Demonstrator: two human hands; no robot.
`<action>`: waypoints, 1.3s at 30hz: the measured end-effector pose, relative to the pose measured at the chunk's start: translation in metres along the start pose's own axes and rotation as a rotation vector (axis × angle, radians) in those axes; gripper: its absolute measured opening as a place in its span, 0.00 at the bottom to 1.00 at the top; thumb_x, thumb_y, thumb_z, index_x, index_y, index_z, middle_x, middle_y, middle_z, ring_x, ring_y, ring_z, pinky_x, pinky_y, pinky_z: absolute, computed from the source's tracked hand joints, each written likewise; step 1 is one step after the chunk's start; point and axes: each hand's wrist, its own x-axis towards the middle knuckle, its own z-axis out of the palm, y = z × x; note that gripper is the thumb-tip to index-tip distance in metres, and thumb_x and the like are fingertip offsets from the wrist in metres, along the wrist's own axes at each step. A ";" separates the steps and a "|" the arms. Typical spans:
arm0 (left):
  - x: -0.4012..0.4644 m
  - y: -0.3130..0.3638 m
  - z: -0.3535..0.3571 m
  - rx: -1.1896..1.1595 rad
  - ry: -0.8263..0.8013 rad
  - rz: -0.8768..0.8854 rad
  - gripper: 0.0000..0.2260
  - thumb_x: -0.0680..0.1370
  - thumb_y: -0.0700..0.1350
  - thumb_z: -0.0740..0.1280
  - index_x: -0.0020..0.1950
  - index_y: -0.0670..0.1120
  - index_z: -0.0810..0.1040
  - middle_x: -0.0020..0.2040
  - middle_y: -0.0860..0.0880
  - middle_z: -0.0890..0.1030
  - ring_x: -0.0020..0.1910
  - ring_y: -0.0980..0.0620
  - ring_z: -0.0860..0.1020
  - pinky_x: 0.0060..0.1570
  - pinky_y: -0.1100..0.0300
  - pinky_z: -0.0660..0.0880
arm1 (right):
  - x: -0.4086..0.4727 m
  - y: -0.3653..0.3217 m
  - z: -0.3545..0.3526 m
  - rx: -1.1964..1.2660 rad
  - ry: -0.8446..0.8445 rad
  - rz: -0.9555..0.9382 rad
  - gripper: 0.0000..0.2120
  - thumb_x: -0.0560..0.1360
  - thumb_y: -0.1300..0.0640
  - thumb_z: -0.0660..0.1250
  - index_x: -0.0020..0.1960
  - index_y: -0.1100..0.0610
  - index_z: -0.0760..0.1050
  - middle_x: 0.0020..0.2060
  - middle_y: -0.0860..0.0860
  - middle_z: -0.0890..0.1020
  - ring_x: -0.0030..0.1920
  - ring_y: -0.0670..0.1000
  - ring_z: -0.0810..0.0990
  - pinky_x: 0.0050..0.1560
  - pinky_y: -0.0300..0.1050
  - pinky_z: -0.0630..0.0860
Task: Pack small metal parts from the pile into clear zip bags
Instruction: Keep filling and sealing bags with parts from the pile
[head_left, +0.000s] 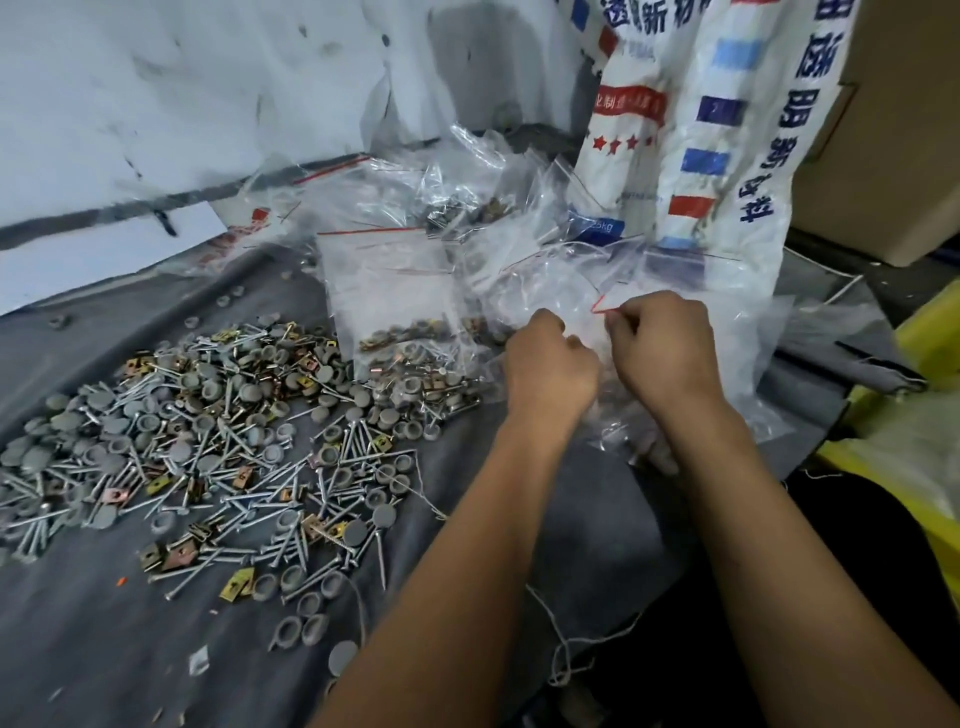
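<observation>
Wall: a scuffed white sheet (156, 104) stands behind my bench at the far left, smeared with dark marks.
Cloth: a dark grey fabric cover (104, 649) lies over the bench, creased, with loose threads trailing off its front edge.
Pile: the small metal parts (208, 441) spread wide across the left of the cloth, running out of the frame at its left edge. I see long silver screws, round grey caps, some domed and some showing a hollow side, and square brass-coloured clips, all tangled together.
Filled bags: just beyond the pile a clear zip bag (395, 312) with a red seal line leans back, a band of clips and caps settled at its bottom. Behind it more clear bags (457, 197) lie heaped and crumpled; their contents are hard to make out through the glare.
Left hand: my left hand (550, 364) is curled, knuckles up, gripping the crinkled plastic of the bag I am working on (613, 405). My fingertips are hidden under the hand.
Right hand: my right hand (660, 348) pinches the red zip strip at that bag's mouth. What is inside the bag I cannot tell; the plastic is blurred and wrinkled.
Sack: a tall woven white sack (701, 130) with blue characters and red and blue blocks rises behind my hands, cut off at the top.
Far right: yellow plastic (924, 415) shows at the edge, only partly in view.
</observation>
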 end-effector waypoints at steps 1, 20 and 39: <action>0.001 0.000 0.000 -0.012 -0.002 -0.011 0.14 0.81 0.39 0.62 0.66 0.39 0.76 0.60 0.39 0.81 0.55 0.38 0.81 0.56 0.45 0.80 | 0.000 0.000 -0.001 0.019 0.038 -0.016 0.13 0.80 0.57 0.66 0.40 0.60 0.81 0.39 0.59 0.84 0.43 0.62 0.80 0.42 0.48 0.73; -0.002 -0.028 -0.111 -0.859 -0.052 -0.079 0.18 0.86 0.57 0.59 0.60 0.44 0.80 0.50 0.46 0.87 0.46 0.47 0.85 0.45 0.52 0.82 | -0.026 -0.109 -0.020 1.673 -0.307 0.060 0.06 0.82 0.68 0.61 0.48 0.63 0.74 0.38 0.60 0.86 0.35 0.56 0.86 0.36 0.45 0.82; -0.132 -0.175 -0.356 -0.526 0.520 -0.303 0.09 0.69 0.37 0.77 0.40 0.44 0.79 0.34 0.48 0.83 0.34 0.50 0.80 0.39 0.55 0.78 | -0.093 -0.223 0.106 0.810 -0.942 -0.172 0.05 0.77 0.61 0.73 0.43 0.56 0.85 0.35 0.52 0.86 0.35 0.52 0.83 0.39 0.50 0.83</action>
